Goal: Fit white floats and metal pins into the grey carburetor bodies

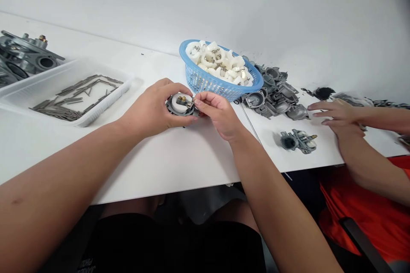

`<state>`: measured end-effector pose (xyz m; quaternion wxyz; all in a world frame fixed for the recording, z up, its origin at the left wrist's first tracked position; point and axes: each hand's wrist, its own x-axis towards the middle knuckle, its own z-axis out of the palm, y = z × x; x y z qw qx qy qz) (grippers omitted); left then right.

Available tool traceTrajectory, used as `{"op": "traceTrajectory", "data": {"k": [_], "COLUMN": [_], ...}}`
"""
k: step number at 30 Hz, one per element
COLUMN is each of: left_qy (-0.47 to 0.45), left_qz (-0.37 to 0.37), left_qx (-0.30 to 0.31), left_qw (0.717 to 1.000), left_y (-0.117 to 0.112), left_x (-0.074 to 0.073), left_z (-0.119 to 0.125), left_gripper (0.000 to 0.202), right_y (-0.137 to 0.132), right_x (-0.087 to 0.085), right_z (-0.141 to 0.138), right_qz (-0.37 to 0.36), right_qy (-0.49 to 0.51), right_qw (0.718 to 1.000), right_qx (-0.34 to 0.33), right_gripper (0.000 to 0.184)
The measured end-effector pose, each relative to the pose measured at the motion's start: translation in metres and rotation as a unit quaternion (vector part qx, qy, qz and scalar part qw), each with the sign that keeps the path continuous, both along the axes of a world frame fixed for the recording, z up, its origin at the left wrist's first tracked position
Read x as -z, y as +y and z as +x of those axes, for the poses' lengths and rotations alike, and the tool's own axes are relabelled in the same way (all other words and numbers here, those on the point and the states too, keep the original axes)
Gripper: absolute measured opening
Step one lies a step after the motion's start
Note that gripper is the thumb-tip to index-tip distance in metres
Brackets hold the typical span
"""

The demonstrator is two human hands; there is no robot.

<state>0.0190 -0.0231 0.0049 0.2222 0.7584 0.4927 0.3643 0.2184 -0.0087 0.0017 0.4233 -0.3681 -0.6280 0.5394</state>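
Between both hands is a grey metal carburetor body (170, 110) with a white plastic float (178, 106) and small brass parts in its top. My left hand (153, 104) wraps round its left side, thumb at the near edge and fingers along the far edge. At its right edge, my right hand (214, 111) has thumb and index finger pinched together by the float's end; anything tiny between those fingertips is too small to make out. Just behind the hands stands a blue plastic basket (209, 80) heaped with white floats (221, 62).
A clear tray (105, 108) of thin metal pins (57, 111) lies left, with carburetor bodies (28, 55) behind it. Metal bowls (278, 94) are piled right of the basket. Another carburetor (297, 140) sits near a co-worker's hands (339, 115).
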Motion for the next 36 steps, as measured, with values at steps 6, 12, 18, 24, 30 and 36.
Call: {"op": "traceTrajectory", "data": {"k": [6,12,18,24,30,36], "left_qy": [0.020,0.030,0.033,0.050,0.093,0.144], "left_qz": [0.013,0.016,0.002,-0.028,-0.068,-0.048], "left_qx": [0.007,0.021,0.025,0.053,0.012,-0.035], "left_qw": [1.000,0.999,0.999,0.997,0.993,0.988], "left_y": [-0.002,-0.003,0.003,0.009,-0.002,-0.012], "left_x": [-0.001,-0.002,0.000,0.004,-0.008,-0.018], "left_z": [0.000,0.000,-0.002,-0.002,-0.003,0.004], "left_gripper": [0.045,0.039,0.041,0.045,0.053,0.051], "right_y": [-0.002,-0.001,0.002,0.007,0.007,0.000], "right_x": [-0.004,-0.004,0.001,0.012,0.012,0.009], "right_z": [0.001,0.004,0.001,0.000,-0.004,-0.008], "right_qz": [-0.017,0.020,0.039,0.037,0.020,-0.097], "right_qy": [-0.004,-0.031,-0.031,-0.014,0.010,0.048], "right_qw": [1.000,0.999,0.999,0.998,0.998,0.992], "right_qx": [-0.006,-0.021,0.002,0.058,0.065,0.067], "right_gripper": [0.028,0.038,0.045,0.048,0.042,0.024]}}
